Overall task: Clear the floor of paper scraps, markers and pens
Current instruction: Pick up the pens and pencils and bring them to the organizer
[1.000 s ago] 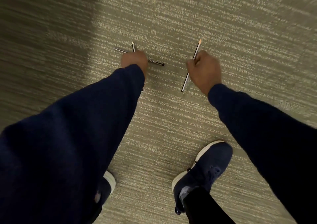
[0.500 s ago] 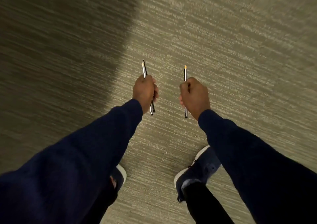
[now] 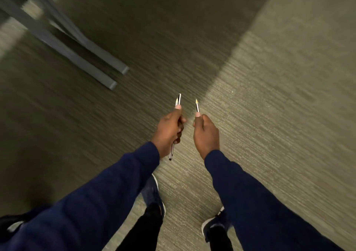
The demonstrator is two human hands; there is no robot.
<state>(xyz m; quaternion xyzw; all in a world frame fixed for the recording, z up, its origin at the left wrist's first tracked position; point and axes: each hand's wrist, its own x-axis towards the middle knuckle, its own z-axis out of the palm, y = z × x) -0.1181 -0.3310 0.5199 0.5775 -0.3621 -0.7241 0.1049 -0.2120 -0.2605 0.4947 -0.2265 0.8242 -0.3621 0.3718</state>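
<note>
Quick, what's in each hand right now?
Left hand: closed on two pens.
Right hand: closed on one pencil.

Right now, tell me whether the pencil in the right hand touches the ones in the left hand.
Apart. The head view shows carpet between the right hand's pencil and the left hand's pencils.

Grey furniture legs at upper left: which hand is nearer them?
Left. The left hand, gripping two pencils, sits just below-right of the grey legs; the right hand, gripping one pencil, is farther right.
</note>
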